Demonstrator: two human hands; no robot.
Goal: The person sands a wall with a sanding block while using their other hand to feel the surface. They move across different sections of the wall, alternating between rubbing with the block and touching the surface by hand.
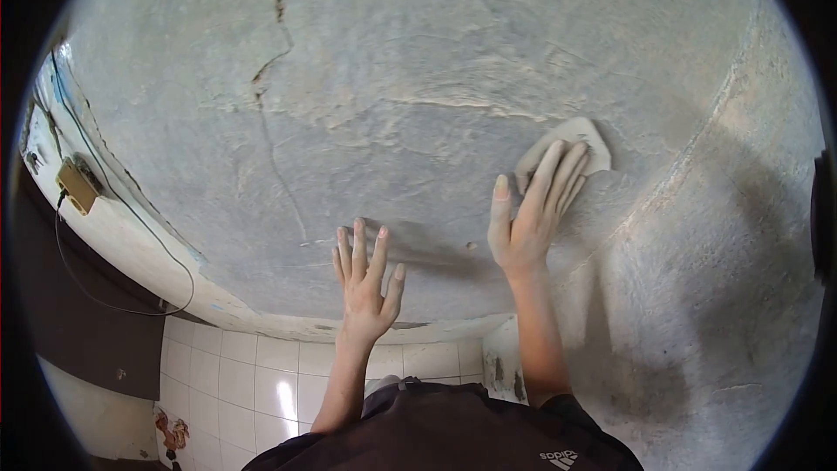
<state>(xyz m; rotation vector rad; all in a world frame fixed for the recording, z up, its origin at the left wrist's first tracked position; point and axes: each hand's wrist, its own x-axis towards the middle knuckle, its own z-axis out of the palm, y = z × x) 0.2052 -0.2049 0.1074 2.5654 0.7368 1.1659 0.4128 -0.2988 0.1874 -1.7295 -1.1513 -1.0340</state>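
Note:
My right hand (539,214) lies over a pale, dusty sheet of sandpaper (586,135) and presses it against the grey plastered wall (418,44). Its fingers are long and together across the sheet, while the thumb stands off to the left. Faint printing shows on the sheet's back. Lower and to the left, my left hand (364,283) is open with its fingers spread, fingertips at the wall and nothing held. Whitish dust coats the fingers of both hands.
A jagged crack (279,0) runs down the wall's left part. On the left edge hangs a socket box (78,185) with a looping cable (131,310). Another rough wall (697,314) meets this one at the right. White floor tiles (235,384) lie below.

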